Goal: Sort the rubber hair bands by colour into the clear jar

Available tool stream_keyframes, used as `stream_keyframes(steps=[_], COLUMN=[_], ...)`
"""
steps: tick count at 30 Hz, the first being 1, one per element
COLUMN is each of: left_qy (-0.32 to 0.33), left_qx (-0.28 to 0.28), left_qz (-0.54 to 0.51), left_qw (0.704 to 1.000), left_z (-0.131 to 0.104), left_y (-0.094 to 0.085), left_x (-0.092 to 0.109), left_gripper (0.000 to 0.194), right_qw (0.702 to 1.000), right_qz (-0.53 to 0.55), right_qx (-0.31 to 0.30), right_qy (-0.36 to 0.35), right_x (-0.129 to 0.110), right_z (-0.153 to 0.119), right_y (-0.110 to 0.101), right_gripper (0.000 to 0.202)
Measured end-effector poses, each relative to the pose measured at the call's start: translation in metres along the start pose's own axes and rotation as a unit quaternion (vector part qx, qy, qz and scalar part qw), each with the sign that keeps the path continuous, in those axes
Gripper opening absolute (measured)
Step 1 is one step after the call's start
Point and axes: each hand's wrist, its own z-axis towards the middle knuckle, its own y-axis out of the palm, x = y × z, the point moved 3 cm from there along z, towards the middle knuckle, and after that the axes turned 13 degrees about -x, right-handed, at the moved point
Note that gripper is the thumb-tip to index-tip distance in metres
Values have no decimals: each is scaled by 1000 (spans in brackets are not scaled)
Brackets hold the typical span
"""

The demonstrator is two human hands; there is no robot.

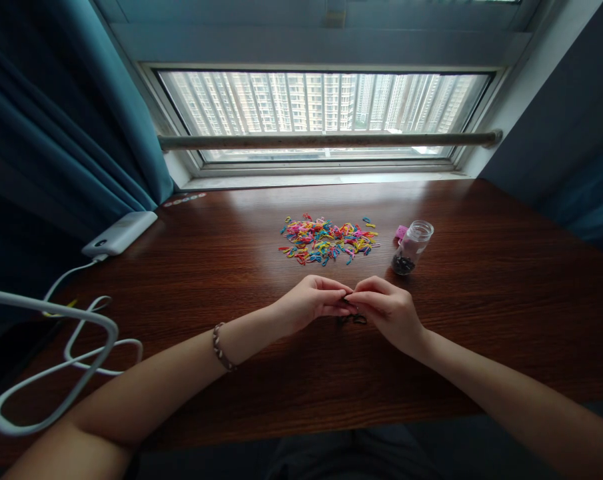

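Note:
My left hand [321, 300] and my right hand [387, 312] meet fingertip to fingertip over the table. Both are closed in a pinch around a small dark piece [348, 298], mostly hidden by the fingers. Just beneath them lie dark loop-shaped pieces [360, 320], partly covered by the hands. Beyond the hands spreads a loose pile of small loops [326, 241] in pink, yellow, blue, red and orange. To its right stands a clear, uncapped jar [415, 248], upright, with small dark pieces at its bottom. A pink cap [401, 232] rests beside it.
The brown wooden table [206, 267] reaches to the window. At left a white power bank [121, 233] lies by the curtain [131, 133], with a white cable [104, 340] looping over the table near my left forearm. A metal bar [326, 141] crosses the window.

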Motion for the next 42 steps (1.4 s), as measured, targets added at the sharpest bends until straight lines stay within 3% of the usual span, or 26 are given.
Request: stream_keyframes(steps=[17, 21, 23, 27, 31, 37, 42], left_qy=[4, 42, 64, 88, 99, 73, 12], left_qx=[20, 63, 92, 127, 141, 127, 60], left_qz=[55, 49, 47, 42, 38, 46, 78], left_qw=[998, 996, 993, 987, 984, 988, 995], left_z=[1, 2, 3, 6, 7, 8, 8], left_y=[-1, -8, -13, -25, -35, -34, -23], left_x=[1, 5, 7, 11, 12, 9, 0], left_gripper=[21, 20, 19, 18, 17, 20, 23], right_qw=[1000, 997, 999, 989, 983, 978, 992], right_qz=[-12, -16, -17, -22, -44, -100, -91], right_qx=[26, 65, 16, -143, -180, -180, -90], right_qy=[6, 26, 24, 4, 13, 20, 13], right_x=[-4, -2, 0, 4, 9, 4, -1], right_z=[-1, -1, 1, 3, 3, 4, 6], right_y=[3, 1, 3, 16, 22, 23, 14], right_gripper=[15, 18, 13, 15, 8, 4, 7])
